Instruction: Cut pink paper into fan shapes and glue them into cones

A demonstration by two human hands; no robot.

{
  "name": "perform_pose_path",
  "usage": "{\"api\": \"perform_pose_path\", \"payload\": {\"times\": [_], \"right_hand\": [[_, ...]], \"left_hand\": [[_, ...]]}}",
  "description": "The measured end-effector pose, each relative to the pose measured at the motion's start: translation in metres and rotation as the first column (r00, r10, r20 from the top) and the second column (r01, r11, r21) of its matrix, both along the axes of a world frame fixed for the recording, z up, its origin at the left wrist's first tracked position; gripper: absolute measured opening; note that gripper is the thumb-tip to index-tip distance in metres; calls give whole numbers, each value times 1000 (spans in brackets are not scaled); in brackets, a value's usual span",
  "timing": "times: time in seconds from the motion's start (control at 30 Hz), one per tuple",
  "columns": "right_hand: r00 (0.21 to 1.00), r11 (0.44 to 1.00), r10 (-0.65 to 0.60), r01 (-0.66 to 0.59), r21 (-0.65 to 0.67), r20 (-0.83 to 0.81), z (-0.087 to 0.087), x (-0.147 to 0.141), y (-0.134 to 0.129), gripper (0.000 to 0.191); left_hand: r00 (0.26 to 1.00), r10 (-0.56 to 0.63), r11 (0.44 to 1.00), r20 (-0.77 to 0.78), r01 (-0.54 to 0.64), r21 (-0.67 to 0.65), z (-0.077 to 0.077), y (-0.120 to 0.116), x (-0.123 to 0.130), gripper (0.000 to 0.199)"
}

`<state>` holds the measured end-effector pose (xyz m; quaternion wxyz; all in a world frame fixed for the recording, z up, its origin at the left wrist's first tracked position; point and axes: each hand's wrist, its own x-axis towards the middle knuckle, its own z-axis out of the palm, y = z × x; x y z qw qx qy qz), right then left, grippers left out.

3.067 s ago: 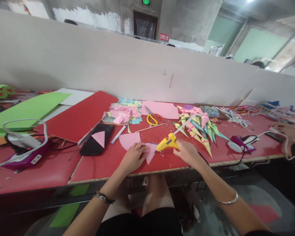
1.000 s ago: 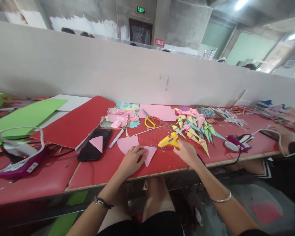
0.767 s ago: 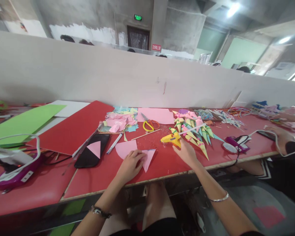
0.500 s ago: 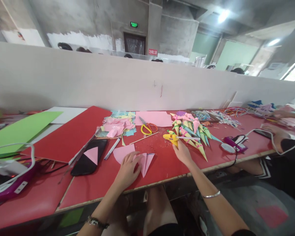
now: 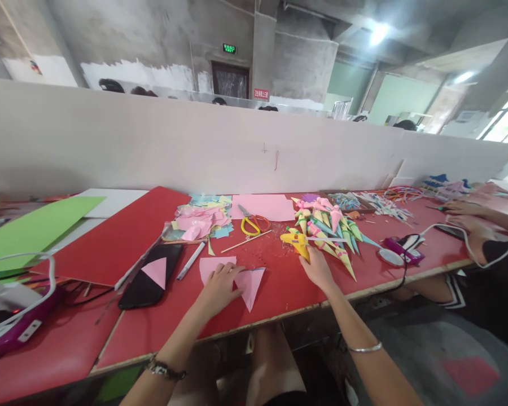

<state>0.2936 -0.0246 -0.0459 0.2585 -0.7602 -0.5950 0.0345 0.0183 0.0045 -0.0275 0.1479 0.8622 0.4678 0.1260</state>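
My right hand (image 5: pixel 316 265) grips the handle of a yellow hot glue gun (image 5: pixel 295 243), with a whitish glue stick (image 5: pixel 327 239) jutting out of its back end. Its nozzle end points left, just above the table. My left hand (image 5: pixel 219 287) rests palm down on pink paper, fingers slightly spread. Under and behind these fingers lies a flat pink paper piece (image 5: pixel 211 265). A creased, pointed pink paper piece (image 5: pixel 251 286) sits at the thumb side, its tip towards the table edge. My fingers hide part of both pieces.
Yellow-handled scissors (image 5: pixel 250 225), a thin stick (image 5: pixel 245 241), a marker (image 5: pixel 192 261) and a black phone (image 5: pixel 152 277) lie around. Finished-looking paper cones (image 5: pixel 328 220) are piled right of the glue gun. Paper scraps (image 5: pixel 203 217) stand behind. A co-worker's hand (image 5: pixel 461 208) is far right.
The flat pink piece has slid a little to the right under my left hand. My right hand stays nearly in place with the glue gun. The view has tilted slightly.
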Motion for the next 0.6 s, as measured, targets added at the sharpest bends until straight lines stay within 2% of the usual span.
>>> {"api": "perform_pose_path", "payload": {"times": [0.2, 0.27, 0.37, 0.43, 0.5, 0.6], "right_hand": [[998, 992, 3, 5, 123, -68, -7, 2, -3, 27], [995, 985, -10, 27, 171, -96, -8, 0, -7, 29], [988, 970, -35, 70, 234, -151, -6, -5, -15, 30], [977, 956, -59, 115, 269, -206, -5, -9, -24, 25], [955, 941, -86, 172, 293, -285, -4, -15, -33, 14], [895, 937, -65, 207, 282, -441, -3, -30, -44, 2]], "left_hand": [[1000, 15, 995, 10, -14, -96, 1, 4, 4, 53], [999, 29, 992, 35, -24, -127, 0, 4, 5, 45], [995, 62, 986, 79, -48, -162, 1, 5, 3, 20], [988, 93, 982, 125, -71, -175, 3, 7, -1, 10], [975, 104, 977, 195, -63, -203, 6, 10, -5, 12], [945, 75, 956, 319, 22, -291, 15, 14, -9, 23]]}}
